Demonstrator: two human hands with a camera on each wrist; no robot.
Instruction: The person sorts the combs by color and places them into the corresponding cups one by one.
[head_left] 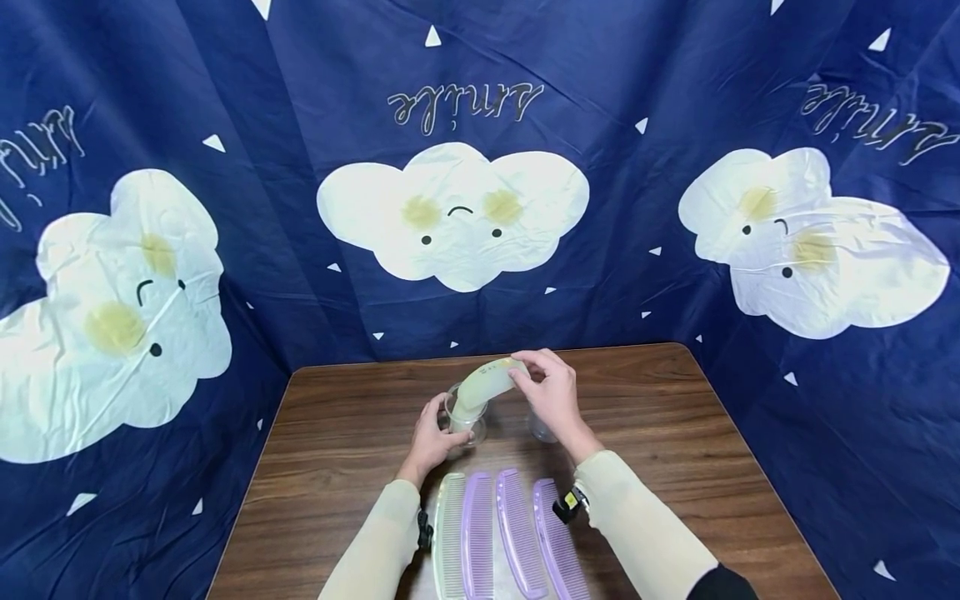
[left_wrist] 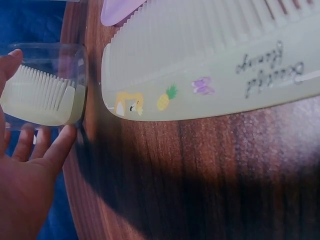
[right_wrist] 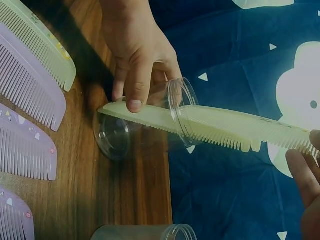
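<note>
A pale green comb (head_left: 491, 381) slants into a clear plastic jar (right_wrist: 111, 137), its lower end down inside near the bottom. My left hand (head_left: 431, 443) grips the jar round its side, thumb toward me. With thumb and fingers, my right hand (head_left: 552, 393) pinches the comb's upper end, which sticks out past the jar's mouth. The right wrist view shows its teeth facing down against the jar's rim. In the left wrist view, the comb's toothed end (left_wrist: 42, 97) shows through the clear wall.
A second clear jar (head_left: 542, 427) stands below my right hand. Nearer me lie another pale green comb (head_left: 450, 533) and three purple combs, the leftmost purple comb (head_left: 477, 533) beside the green one. Blue cloth with cloud prints (head_left: 457, 217) hangs behind the wooden table (head_left: 337, 467).
</note>
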